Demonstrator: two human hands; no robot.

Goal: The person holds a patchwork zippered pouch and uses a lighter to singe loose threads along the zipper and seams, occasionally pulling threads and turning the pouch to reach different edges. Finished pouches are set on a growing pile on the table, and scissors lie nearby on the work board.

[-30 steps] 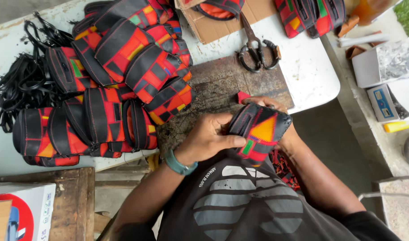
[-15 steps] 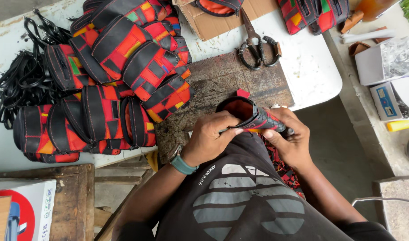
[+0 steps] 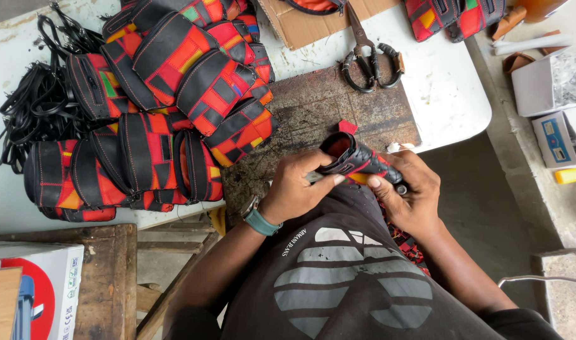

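Observation:
Both my hands hold a small pouch of black leather and red patterned cloth over my lap, at the near edge of a dark worn work board. My left hand grips its left side, thumb and fingers pinched on the edge, with a slim tool partly hidden between them. My right hand wraps the right end from below. The pouch mouth faces up and shows a red lining.
A heap of finished red-and-black pouches covers the white table at left, beside a tangle of black straps. Large scissors lie on the board's far edge. Boxes stand at right, a wooden stool at lower left.
The pouch has been turned from its flat patterned face to its open mouth up. Both hands have shifted their grip along it, the right hand moving under the right end.

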